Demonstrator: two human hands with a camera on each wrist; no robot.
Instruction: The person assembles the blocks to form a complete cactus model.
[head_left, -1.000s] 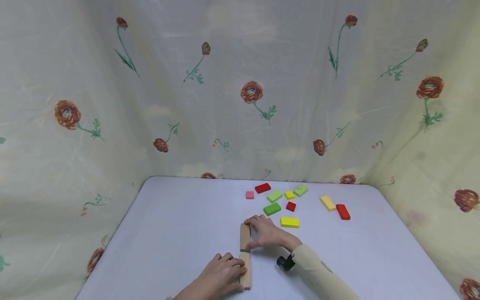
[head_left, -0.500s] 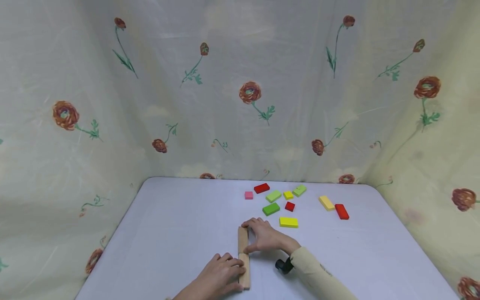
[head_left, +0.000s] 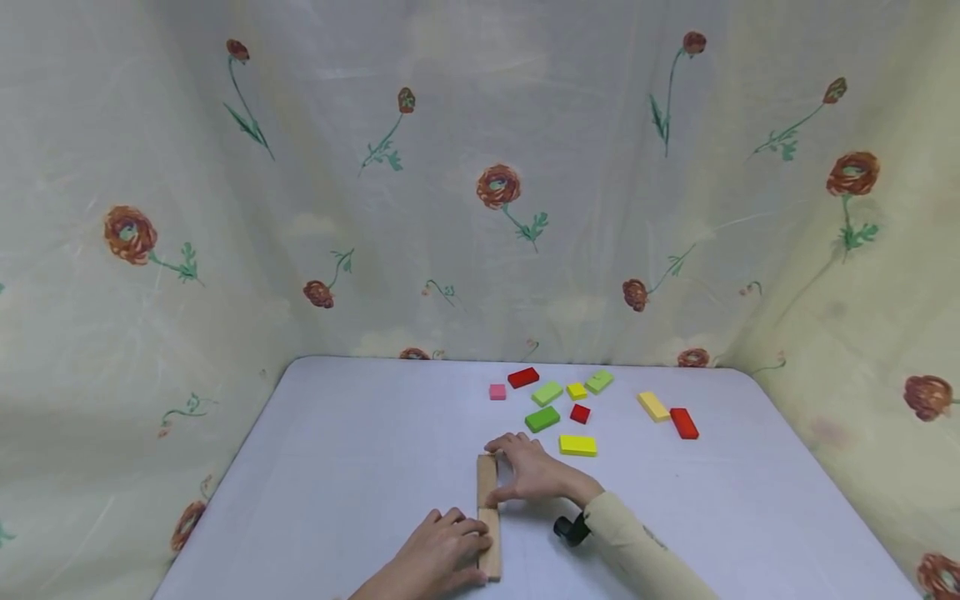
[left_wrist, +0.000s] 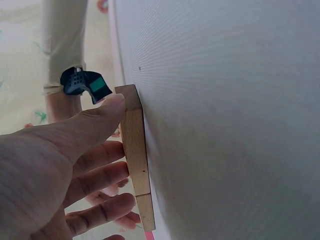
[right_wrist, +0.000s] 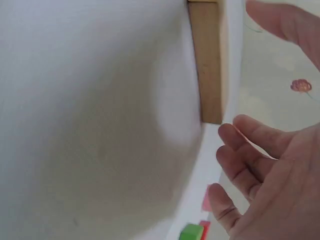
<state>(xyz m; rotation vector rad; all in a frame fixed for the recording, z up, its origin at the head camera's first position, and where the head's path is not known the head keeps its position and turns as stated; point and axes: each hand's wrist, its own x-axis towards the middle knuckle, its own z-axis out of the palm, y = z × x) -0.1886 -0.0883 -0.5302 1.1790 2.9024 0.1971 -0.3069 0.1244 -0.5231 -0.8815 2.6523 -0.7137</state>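
Flower-printed cloth [head_left: 420, 217] is hung behind a smooth white surface [head_left: 360, 442], where a near block [head_left: 492, 561] and a far block [head_left: 486, 481], straight-edged, of pale grained wood, are laid end to end. The near block is held by the left hand [head_left: 442, 550] and partly hidden by its fingers. The far block is spanned by the right hand [head_left: 538, 475], its grip spread wide, thumb clear; whether the fingertips touch cannot be told. Beyond, coloured blocks [head_left: 577, 446] are scattered.

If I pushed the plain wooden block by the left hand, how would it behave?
The wooden block looks stiff, judging by its visible grain and straight edges. Its flat faces suggest it would slide rather than roll. Lying lengthwise on the table, it probably won't tip easily.
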